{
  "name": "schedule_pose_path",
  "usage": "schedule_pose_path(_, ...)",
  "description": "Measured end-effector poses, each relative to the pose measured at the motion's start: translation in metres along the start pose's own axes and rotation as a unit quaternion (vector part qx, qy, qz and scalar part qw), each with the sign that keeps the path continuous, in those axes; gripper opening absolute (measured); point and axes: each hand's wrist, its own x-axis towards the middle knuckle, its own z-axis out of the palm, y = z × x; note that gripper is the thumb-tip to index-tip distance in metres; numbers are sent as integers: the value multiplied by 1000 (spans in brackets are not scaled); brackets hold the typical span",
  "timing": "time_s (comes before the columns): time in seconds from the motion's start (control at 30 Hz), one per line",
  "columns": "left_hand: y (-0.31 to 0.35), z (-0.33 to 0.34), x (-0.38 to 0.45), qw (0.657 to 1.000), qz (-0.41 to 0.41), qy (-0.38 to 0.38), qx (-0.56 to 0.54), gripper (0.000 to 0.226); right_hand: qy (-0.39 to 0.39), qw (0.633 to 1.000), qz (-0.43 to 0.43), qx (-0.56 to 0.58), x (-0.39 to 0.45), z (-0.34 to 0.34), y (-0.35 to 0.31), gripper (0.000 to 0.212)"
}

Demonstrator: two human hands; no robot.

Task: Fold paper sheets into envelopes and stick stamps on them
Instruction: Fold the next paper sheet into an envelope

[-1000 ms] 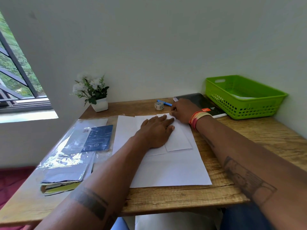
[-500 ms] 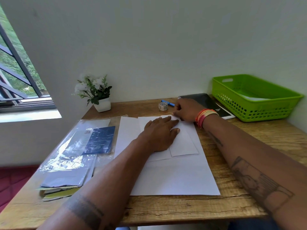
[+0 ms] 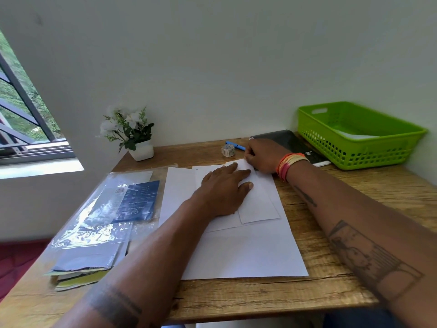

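Observation:
A partly folded white sheet point(image 3: 259, 204) lies on top of larger white paper sheets point(image 3: 246, 254) in the middle of the wooden desk point(image 3: 350, 192). My left hand point(image 3: 224, 190) presses flat on the folded sheet, fingers straight. My right hand point(image 3: 262, 155) sits at the sheet's far right corner with curled fingers pinching the paper's top edge. A small roll of stamps point(image 3: 228, 150) stands just beyond the papers, beside a blue pen point(image 3: 236, 145).
A green plastic basket point(image 3: 354, 136) holding white paper stands at the back right, with a black notebook point(image 3: 290, 143) beside it. A potted white flower point(image 3: 132, 133) is at the back left. Clear plastic sleeves with a blue card point(image 3: 139, 200) cover the left side.
Both hands stay on the folded sheet. My right hand has shifted slightly along the top edge near the corner; the camera moved a little closer.

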Motion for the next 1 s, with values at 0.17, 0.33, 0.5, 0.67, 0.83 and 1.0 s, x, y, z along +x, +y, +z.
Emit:
schedule_pose_path(0.17,1,3,0,1000,-7,9,-4,57,49,995,-1,86,-5,-8,0,19)
schedule_pose_path(0.33,6,3,1,1000,-4,8,-4,58,6,995,21,101,-11,-11,1,40)
schedule_pose_path(0.5,10,2,-2,1000,-6,11,-10,59,24,990,65,125,-15,-13,-3,30)
schedule_pose_path(0.67,7,-2,-3,998,-1,-10,-63,56,78,963,137,221,-24,-16,0,22)
schedule_pose_path(0.83,3,0,-6,997,16,-22,-68,59,119,944,169,256,-28,-17,1,19)
schedule_pose_path(1.0,2,2,-5,997,16,-13,-70,58,79,914,195,348,-28,-16,0,33)
